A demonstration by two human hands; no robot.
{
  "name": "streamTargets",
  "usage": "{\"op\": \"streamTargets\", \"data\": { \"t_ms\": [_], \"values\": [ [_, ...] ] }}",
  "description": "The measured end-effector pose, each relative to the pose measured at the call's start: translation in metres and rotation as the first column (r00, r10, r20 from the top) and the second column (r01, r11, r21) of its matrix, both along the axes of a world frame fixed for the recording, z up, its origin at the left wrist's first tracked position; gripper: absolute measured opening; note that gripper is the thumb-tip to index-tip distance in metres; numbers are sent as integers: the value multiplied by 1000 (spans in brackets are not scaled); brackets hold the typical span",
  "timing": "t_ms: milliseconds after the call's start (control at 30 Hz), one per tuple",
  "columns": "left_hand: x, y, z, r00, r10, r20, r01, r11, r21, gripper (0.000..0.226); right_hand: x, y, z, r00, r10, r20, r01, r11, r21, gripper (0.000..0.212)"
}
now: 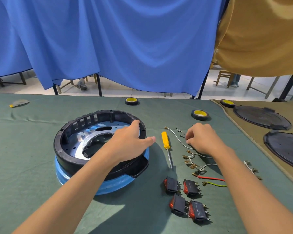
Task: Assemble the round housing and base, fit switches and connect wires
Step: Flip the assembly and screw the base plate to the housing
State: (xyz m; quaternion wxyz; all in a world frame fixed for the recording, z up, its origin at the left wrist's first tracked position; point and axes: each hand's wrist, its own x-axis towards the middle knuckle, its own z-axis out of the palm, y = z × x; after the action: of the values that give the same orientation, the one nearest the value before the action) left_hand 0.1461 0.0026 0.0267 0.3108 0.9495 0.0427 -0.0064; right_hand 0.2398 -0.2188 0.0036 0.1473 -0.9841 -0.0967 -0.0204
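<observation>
head view: nearest the worktop's (32,166) near edge, right of centre, four black and red switches (186,198) lie in two pairs on the green cloth. just beyond them a red wire (211,178) and a green wire (216,184) run out from under the right forearm. past those lies a loose bunch of white wires (191,162) with brass terminals. left of the wires a yellow screwdriver (166,146) lies with its tip toward the near edge. the right hand (203,139) sits over the far end of the white wires, fingers curled down and narrow, thumb close to the fingertips; whether it pinches anything cannot be told. two small screws (180,132) lie just beside it. left of centre the round black housing (64,154) sits on top of the blue base (112,184), a metal plate (79,149) showing inside the ring. the left hand (130,141) rests across the housing's right side, fingers fairly straight and reaching its rim, thumb spread wide outside the wall. farther back one tape roll (200,114) lies beyond the right hand and another (132,101) near the far edge. toward the right edge, on tan cloth, lie two round black covers (262,117)
</observation>
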Motion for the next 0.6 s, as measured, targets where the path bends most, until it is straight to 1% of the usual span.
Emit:
{"op": "streamTargets", "data": {
  "t_ms": [100,167,200,267,333,400,467,500,600],
  "values": [
    [-1,-1,0,1000,-3,-4,3,1000,-14,82,-3,4,1,1000,-8,4,9,999,-49,14],
    [-1,0,0,1000,0,-6,0,1000,-18,83,-7,8,6,999,31,14,-30,999,-14,15],
    [-1,0,0,1000,1,-7,-1,1000,-17,83,-9,10,11,997,71,38,-73,996,43,14],
    [0,-1,0,1000,0,-6,0,1000,-11,81,-17,20,24,982,157,106,-178,956,235,11],
    [0,-1,-1,1000,5,1,-5,1000,-2,80,-28,34,37,960,216,176,-273,861,430,13],
    [1,-1,-2,1000,14,8,-14,1000,4,81,-38,50,43,939,248,239,-339,782,523,10],
    [1,-1,-2,1000,18,17,-18,1000,18,79,-44,66,41,927,256,275,-371,746,554,7],
    [1,-1,-3,1000,15,23,-16,1000,26,76,-46,72,38,923,259,285,-379,742,553,7],
    [1,-2,-3,999,3,45,-5,999,50,69,-47,83,32,907,295,300,-412,763,498,8]
  ]
}}
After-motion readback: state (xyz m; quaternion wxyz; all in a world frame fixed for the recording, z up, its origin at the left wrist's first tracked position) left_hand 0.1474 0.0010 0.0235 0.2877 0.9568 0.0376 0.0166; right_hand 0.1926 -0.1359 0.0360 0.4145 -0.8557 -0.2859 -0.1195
